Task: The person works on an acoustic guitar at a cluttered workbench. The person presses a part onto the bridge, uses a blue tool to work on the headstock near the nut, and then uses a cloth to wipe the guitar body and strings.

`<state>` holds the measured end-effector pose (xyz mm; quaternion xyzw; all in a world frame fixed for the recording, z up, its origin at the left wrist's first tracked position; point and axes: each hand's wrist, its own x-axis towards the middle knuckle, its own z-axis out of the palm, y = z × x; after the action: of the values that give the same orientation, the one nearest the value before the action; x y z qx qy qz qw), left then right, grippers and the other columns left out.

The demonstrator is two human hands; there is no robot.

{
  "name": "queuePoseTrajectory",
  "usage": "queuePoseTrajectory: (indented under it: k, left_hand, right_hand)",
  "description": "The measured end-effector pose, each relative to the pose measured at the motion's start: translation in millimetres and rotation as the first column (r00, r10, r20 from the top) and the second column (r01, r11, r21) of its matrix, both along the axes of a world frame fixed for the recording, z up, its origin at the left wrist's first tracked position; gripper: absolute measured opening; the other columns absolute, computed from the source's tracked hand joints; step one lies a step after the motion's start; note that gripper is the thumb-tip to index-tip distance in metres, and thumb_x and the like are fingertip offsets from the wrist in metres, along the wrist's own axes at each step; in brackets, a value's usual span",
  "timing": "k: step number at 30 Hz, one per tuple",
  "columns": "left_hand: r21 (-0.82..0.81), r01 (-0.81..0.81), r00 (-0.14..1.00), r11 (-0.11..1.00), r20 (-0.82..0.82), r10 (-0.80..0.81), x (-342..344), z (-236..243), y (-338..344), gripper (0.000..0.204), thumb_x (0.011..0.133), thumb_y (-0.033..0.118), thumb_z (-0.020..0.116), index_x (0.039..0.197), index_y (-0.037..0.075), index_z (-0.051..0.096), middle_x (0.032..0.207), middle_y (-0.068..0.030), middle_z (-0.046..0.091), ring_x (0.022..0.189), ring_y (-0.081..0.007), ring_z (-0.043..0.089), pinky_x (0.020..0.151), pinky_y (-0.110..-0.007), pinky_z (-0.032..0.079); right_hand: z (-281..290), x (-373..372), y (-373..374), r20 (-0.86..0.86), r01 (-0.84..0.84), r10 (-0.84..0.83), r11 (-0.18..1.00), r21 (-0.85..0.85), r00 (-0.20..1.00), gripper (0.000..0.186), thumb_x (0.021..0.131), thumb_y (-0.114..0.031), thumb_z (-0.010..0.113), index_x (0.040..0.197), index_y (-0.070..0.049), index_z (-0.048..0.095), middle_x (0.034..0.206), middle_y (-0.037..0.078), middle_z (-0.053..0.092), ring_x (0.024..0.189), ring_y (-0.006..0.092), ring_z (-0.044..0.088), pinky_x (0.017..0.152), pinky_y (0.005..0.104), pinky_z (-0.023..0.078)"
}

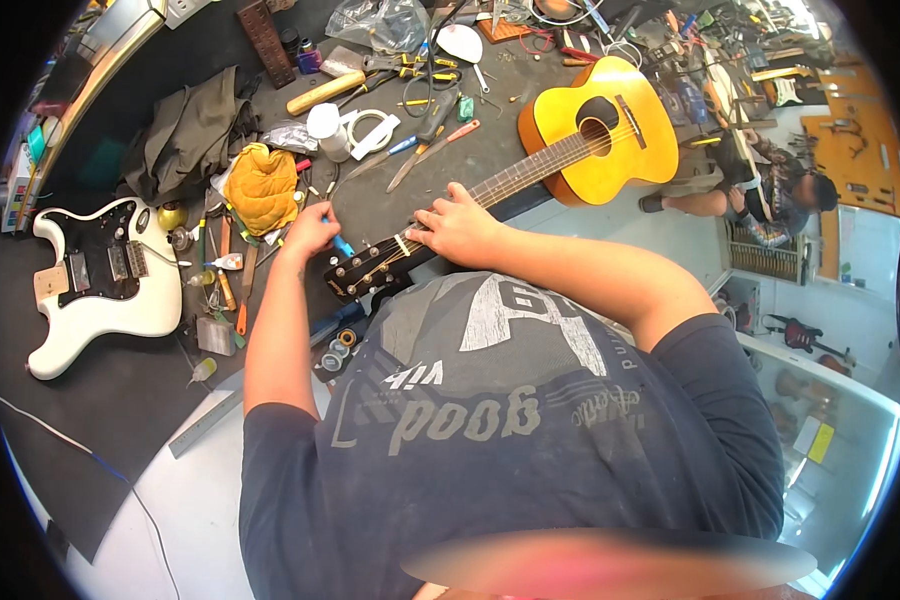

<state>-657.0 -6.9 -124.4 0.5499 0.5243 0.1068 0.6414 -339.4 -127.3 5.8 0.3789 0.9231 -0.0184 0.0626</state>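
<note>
A yellow acoustic guitar (638, 105) lies face up along the edge of the bench (390, 300), its body to the upper right and its neck (530, 172) slanting down leftward between the 2 hands. The black headstock (348, 284) sits just to the lower right of the left grip (313, 232), and the right grip (460, 232) lies over the strings next to the white nut (403, 245).

The left grip is closed on a slim blue tool (343, 246), which points down toward the tuners; whether it touches them I cannot tell. That forearm runs almost straight up from the lower edge, knuckles raised and fingers bunched.

The right forearm comes in from the right with the elbow bent, the hand palm down and its fingers spread over the neck. Whether the right grip clasps the neck or merely rests on it, I cannot tell.

A mustard cloth (260, 190) lies beyond the left hand, and a white electric guitar body (120, 310) rests farther left.
</note>
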Motion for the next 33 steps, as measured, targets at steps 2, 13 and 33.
queuePoseTrajectory:
  k: [2,13,33]
  left_hand:
    - [-0.019,0.210,0.977,0.977,-0.011,-0.211,-12.0,16.3,14.3,0.011,0.084,0.003,0.067,0.084,0.006,0.056,0.069,-0.0073,0.066,0.050,-0.0127,0.056,0.046,-0.029,0.044]
    - [0.023,0.097,0.995,0.995,-0.029,-0.097,-11.4,2.8,7.0,0.011,0.084,0.002,0.066,0.085,0.008,0.057,0.068,-0.0054,0.066,0.051,-0.0126,0.055,0.044,-0.028,0.041]
    - [-0.024,0.050,0.998,0.998,-0.042,-0.051,-16.9,18.7,-0.6,0.010,0.080,0.009,0.067,0.080,0.010,0.057,0.066,-0.0028,0.062,0.047,-0.0108,0.049,0.042,-0.028,0.035]
  right_hand:
    - [-2.3,3.8,-0.4,-0.018,0.025,-0.025,1.000,0.019,1.000,0.042,0.097,-0.022,0.059,0.138,-0.026,0.069,0.128,0.007,0.068,0.115,0.0243,0.065,0.109,0.0613,0.039]
    - [-12.3,10.1,-2.9,-0.129,0.036,-0.028,0.998,0.059,0.991,0.043,0.094,-0.022,0.061,0.136,-0.028,0.070,0.134,0.008,0.065,0.119,0.0256,0.061,0.106,0.0621,0.041]
    - [-24.0,15.5,-1.6,-0.400,0.166,-0.123,0.983,0.076,0.908,0.027,0.075,-0.015,0.073,0.100,-0.009,0.066,0.108,0.004,0.070,0.104,0.0240,0.065,0.107,0.0566,0.045]
